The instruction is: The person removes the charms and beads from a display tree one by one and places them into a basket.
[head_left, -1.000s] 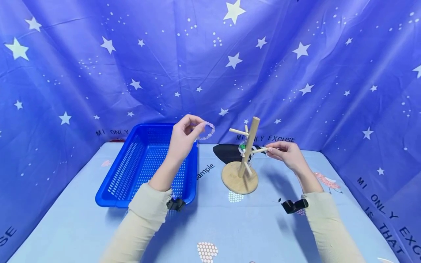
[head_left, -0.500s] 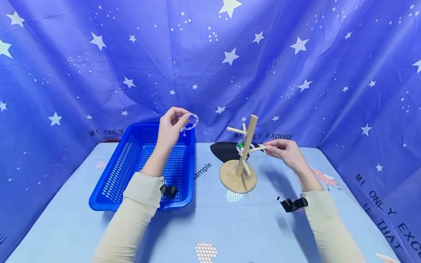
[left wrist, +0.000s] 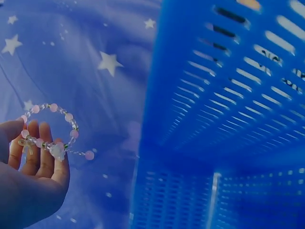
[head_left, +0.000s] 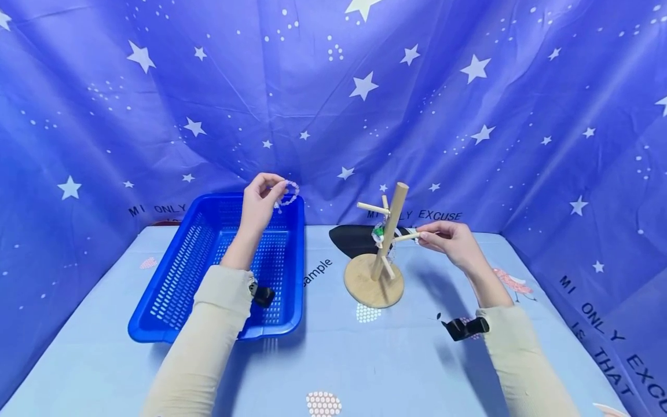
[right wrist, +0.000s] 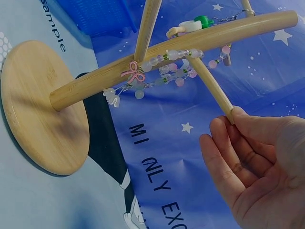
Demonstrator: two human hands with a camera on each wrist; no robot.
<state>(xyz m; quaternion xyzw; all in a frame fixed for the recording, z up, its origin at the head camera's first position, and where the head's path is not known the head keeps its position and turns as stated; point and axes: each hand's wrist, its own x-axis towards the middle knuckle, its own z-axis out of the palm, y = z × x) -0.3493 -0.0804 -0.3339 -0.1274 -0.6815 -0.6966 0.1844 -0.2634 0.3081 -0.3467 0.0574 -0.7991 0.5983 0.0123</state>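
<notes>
Bracelet (head_left: 285,194) moved leftward, above basket (head_left: 156,301) rim

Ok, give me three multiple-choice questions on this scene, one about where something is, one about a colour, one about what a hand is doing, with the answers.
1. Where is the beaded bracelet in the left hand?
A. Above the basket
B. Flat on the tablecloth
C. On the wooden stand

2. What colour is the basket?
A. Red
B. Blue
C. White

3. What is the right hand doing?
A. Lying flat on the table
B. Lifting the basket
C. Holding the tip of a peg on the stand

Answers: 1 A, the head view shows it pinched over the basket's far end. 2 B, its slotted walls are blue. 3 C, the right wrist view shows fingertips on the peg's end.
</notes>
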